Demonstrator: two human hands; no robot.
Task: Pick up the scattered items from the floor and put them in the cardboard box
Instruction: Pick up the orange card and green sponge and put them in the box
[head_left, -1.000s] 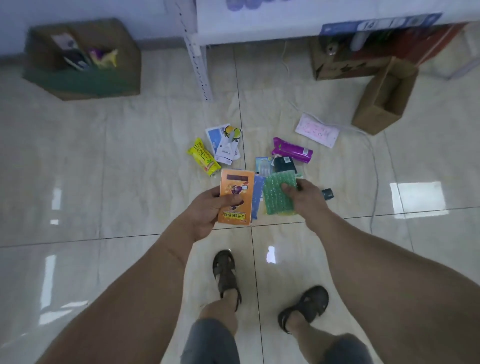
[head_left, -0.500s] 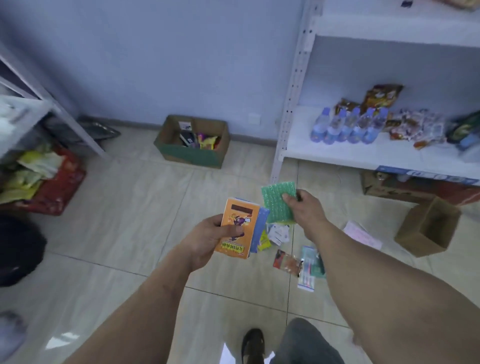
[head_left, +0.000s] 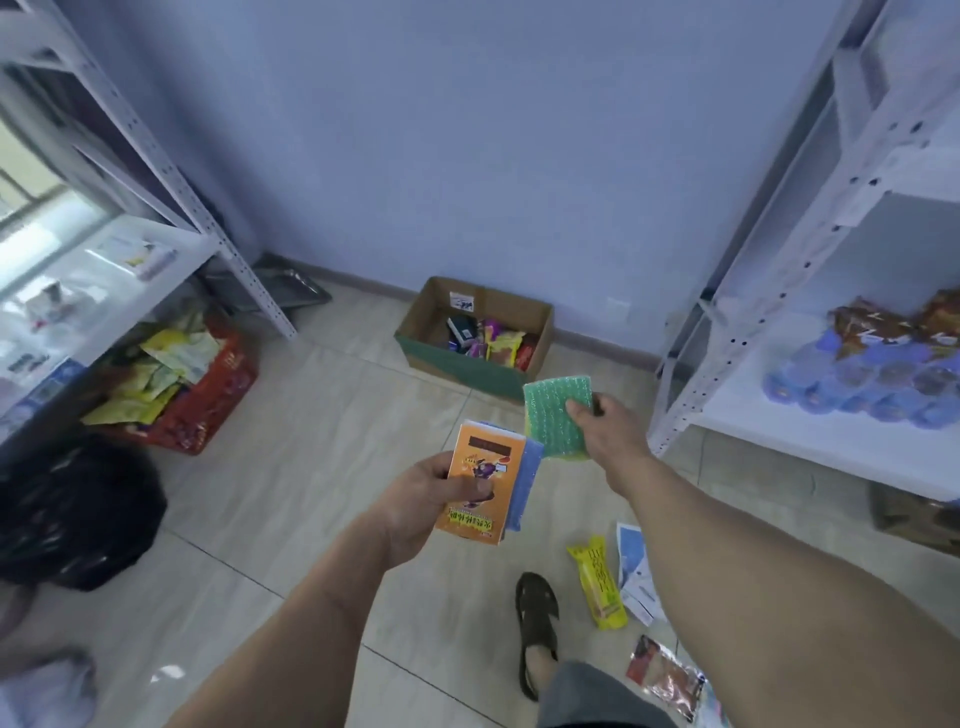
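My left hand (head_left: 426, 499) grips an orange packet (head_left: 480, 480) with a blue item (head_left: 522, 483) tucked behind it. My right hand (head_left: 608, 431) pinches a green scouring sponge (head_left: 553, 410) with a yellow underside, held out in front of the cardboard box (head_left: 431, 312). The box stands open against the far wall, with a green front side and several packets inside. On the floor near my foot lie a yellow packet (head_left: 600, 584), a white and blue packet (head_left: 631, 571) and a red foil packet (head_left: 662, 675).
White metal shelving (head_left: 779, 291) stands to the right with water bottles (head_left: 862, 384) and snacks. Another rack (head_left: 156, 156) stands to the left above a red box of yellow packets (head_left: 176, 384). A black bag (head_left: 72, 509) lies at left. Bare tiles stretch toward the box.
My view has risen from the floor toward the wall and box. Both hands have lifted with their items, and the box looks nearer. The scattered items now lie low at right.
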